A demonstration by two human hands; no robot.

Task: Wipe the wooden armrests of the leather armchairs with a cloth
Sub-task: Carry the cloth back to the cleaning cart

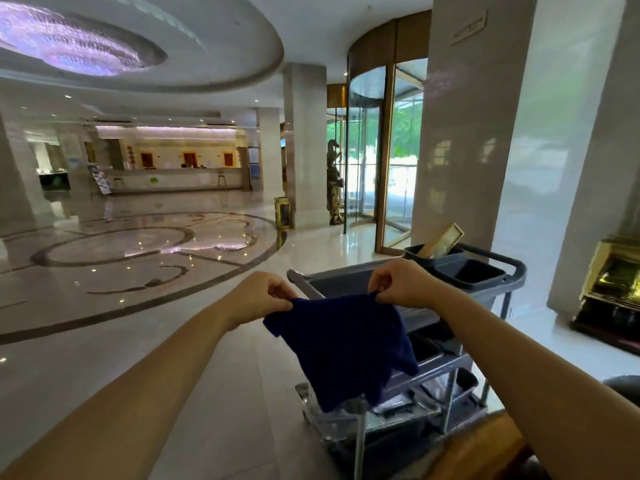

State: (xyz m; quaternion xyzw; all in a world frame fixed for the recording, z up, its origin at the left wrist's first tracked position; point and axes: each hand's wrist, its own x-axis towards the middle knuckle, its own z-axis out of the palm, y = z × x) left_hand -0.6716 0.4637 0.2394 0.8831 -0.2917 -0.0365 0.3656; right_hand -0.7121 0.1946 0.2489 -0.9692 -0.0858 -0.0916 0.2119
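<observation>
A dark blue cloth (346, 344) hangs spread out in front of me, held by its top edge. My left hand (259, 296) pinches the cloth's upper left corner and my right hand (401, 282) pinches the upper right corner. The cloth dangles over a grey cleaning cart (485, 292). A piece of brown wood (485, 448), possibly an armrest, shows at the bottom right under my right forearm. No whole armchair is in view.
The cart carries dark bins (478, 271) and lower shelves. A wide marble lobby floor (138, 271) stretches left. A white pillar (464, 133) and a revolving glass door (381, 150) stand behind the cart. A gold-coloured stand (616, 282) is at right.
</observation>
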